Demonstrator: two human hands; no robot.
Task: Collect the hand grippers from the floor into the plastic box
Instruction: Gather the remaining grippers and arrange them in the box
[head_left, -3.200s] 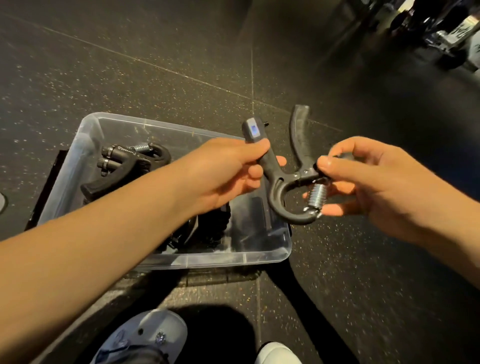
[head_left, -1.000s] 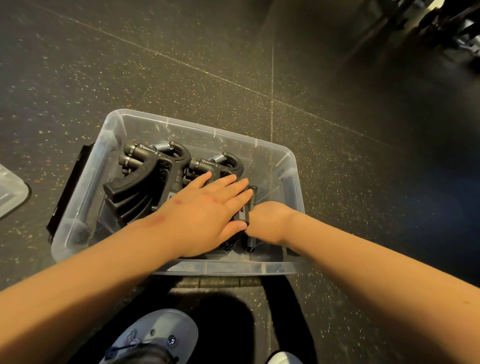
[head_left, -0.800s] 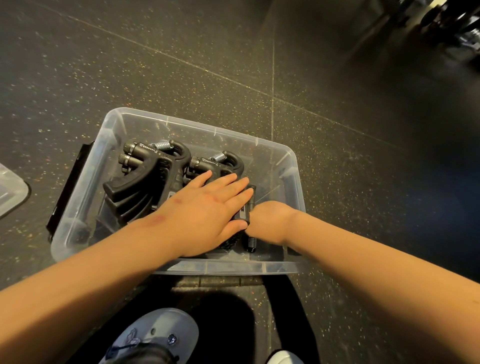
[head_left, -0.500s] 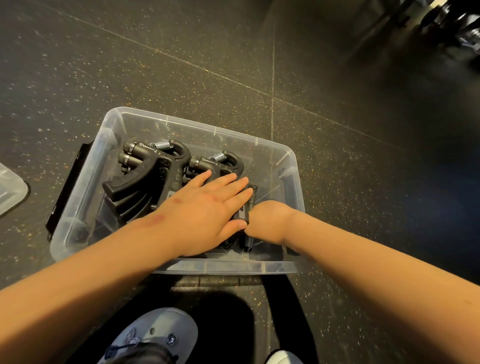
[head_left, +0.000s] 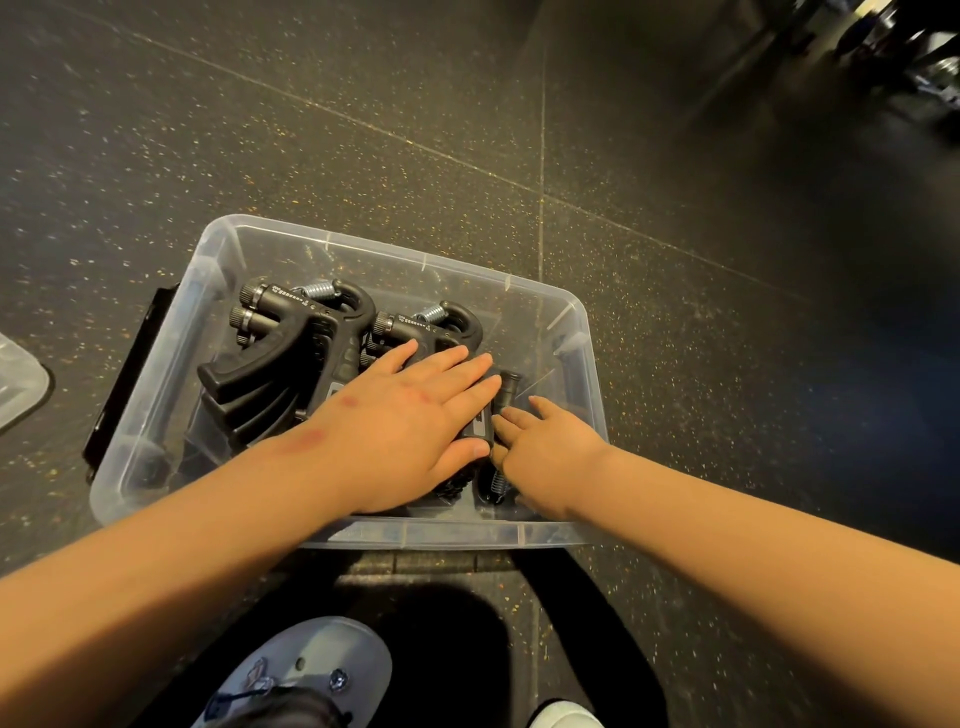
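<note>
While both hands are down in the plastic box (head_left: 395, 257), the black hand grippers (head_left: 280, 364) lie packed inside it in rows, from its 9 o'clock side to past the middle. One more, the end gripper (head_left: 508, 385), sits at the 3 o'clock end of the rows. The left hand (head_left: 410, 421) lies flat on top of the middle row, fingers straight, pressing down. The right hand (head_left: 550, 447) is just beside it at 3 o'clock. Its fingers (head_left: 511, 415) are loose and mostly straight and touch the end gripper. It does not seem to grip it.

I think the packing is almost done. These things have springs and bent handles, so if the left hand lifts off too fast, a row may tip or pop up. The end gripper could fall over toward the 3 o'clock wall. A finger could get pinched between two handles.

Around the box is dark speckled floor (head_left: 675, 322). A black flat thing (head_left: 130, 374) sticks out from under the box at 9 o'clock. A clear lid (head_left: 21, 384) shows at the far 9 o'clock edge. A grey shoe (head_left: 311, 670) is at 6 o'clock and a white shoe (head_left: 566, 716) at 5 o'clock. Blurry gym gear (head_left: 924, 57) is far off at 1 o'clock. Only the box walls are in the way when the hands come out.
</note>
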